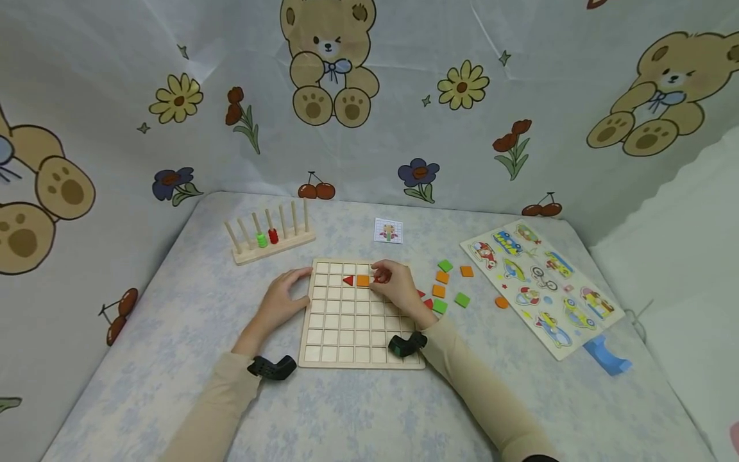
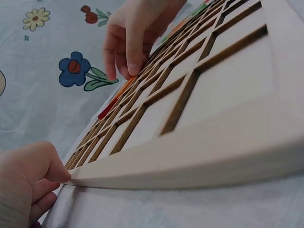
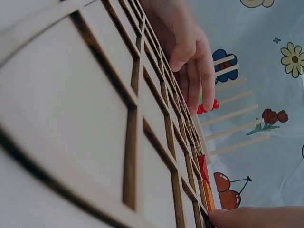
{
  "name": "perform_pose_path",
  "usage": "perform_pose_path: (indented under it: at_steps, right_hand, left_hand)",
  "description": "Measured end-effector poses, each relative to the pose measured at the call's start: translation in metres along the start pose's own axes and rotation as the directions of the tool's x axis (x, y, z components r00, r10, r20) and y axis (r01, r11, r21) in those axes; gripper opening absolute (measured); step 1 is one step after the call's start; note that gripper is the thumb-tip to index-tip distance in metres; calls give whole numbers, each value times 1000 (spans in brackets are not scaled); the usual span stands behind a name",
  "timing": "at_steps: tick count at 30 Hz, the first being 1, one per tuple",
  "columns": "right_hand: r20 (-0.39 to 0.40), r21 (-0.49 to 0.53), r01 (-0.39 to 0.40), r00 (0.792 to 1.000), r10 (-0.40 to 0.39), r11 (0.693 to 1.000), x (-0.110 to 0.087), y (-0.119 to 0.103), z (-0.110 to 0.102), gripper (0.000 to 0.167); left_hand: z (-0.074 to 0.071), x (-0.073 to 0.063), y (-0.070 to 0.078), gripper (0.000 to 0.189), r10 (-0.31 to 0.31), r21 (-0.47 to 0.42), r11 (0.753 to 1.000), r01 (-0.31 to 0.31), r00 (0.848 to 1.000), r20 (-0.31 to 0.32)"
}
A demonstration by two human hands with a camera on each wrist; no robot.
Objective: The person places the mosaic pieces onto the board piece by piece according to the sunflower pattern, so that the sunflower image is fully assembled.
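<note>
A wooden grid board (image 1: 362, 367) lies flat on the table. My left hand (image 1: 281, 298) rests against its left edge, with thumb and fingers spread along the side. A red triangle (image 1: 349, 280) and an orange square (image 1: 362, 280) sit side by side in cells of an upper row. Just right of the square, my right hand (image 1: 397, 287) pinches a small red piece (image 1: 378, 280) over the same row. Fingers mostly cover that piece, so its full outline is hidden. In the left wrist view, the right hand's fingertips (image 2: 134, 69) are down close to the grid.
Loose green, orange and red pieces (image 1: 439, 291) lie right of the board. Behind it lies a small picture card (image 1: 388, 231). A peg rack (image 1: 274, 249) with green and red beads stands back left. A puzzle board (image 1: 543, 282) and a blue curved piece (image 1: 607, 357) lie right.
</note>
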State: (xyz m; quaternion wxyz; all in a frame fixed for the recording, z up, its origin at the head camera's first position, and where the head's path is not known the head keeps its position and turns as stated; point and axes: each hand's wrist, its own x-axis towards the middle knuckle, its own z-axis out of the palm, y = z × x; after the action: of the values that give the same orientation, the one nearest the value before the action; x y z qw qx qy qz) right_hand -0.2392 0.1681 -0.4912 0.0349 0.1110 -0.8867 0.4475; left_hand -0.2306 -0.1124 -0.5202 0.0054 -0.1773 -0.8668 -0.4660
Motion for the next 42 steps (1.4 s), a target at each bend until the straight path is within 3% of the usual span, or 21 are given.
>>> perform_pose_path:
  at_steps: [8, 16, 26, 32, 38, 42]
  right_hand:
    - [32, -18, 6, 999, -5, 1000, -1, -3, -8, 34]
    - [-37, -38, 2, 999, -4, 999, -7, 9, -50, 32]
    - [-132, -129, -116, 986, 99, 985, -37, 43, -109, 32]
    - [-255, -139, -200, 954, 160, 970, -42, 68, -135, 33]
    - [-271, -150, -287, 932, 239, 946, -43, 88, -145, 40]
    - [-244, -202, -283, 942, 232, 938, -43, 97, -145, 44]
  left_hand:
    - [1, 0, -1, 59, -1, -13, 1000, 1, 1000, -5]
    - [2, 1, 0, 60, -12, -14, 1000, 12, 1000, -1]
    - [1, 1, 2, 59, -6, -1, 1000, 6, 1000, 5]
    - [0, 1, -2, 60, 2, 3, 1000, -2, 1000, -1]
    - [1, 0, -1, 59, -7, -13, 1000, 7, 1000, 1]
    - [1, 1, -1, 59, 0, 1, 1000, 0, 1000, 0]
